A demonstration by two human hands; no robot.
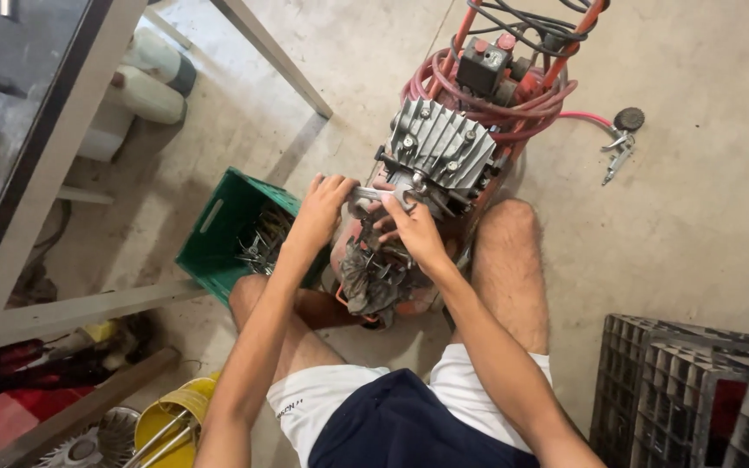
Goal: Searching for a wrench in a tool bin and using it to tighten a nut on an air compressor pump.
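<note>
Your left hand [322, 208] and right hand [413, 230] meet over a wrench [379, 198] at the base of the finned grey cylinder head [439, 147] of a red air compressor [478, 104]. Left grip closed on the wrench's near end; right grip wrapped on its far end, against the engine block. The compressor sits on the concrete floor [695, 217] between your bare knees, a dirty rag [366, 282] draped on its lower body. Coiled red hose [530, 108] loops round the top; an air gun [617, 143] lies on the floor well apart to the right. Green crate [218, 234] of metal tools just beside your left forearm. Black crates [678, 381] at lower right. Yellow bucket [171, 416] at lower left, under the bench [10, 104]
</note>
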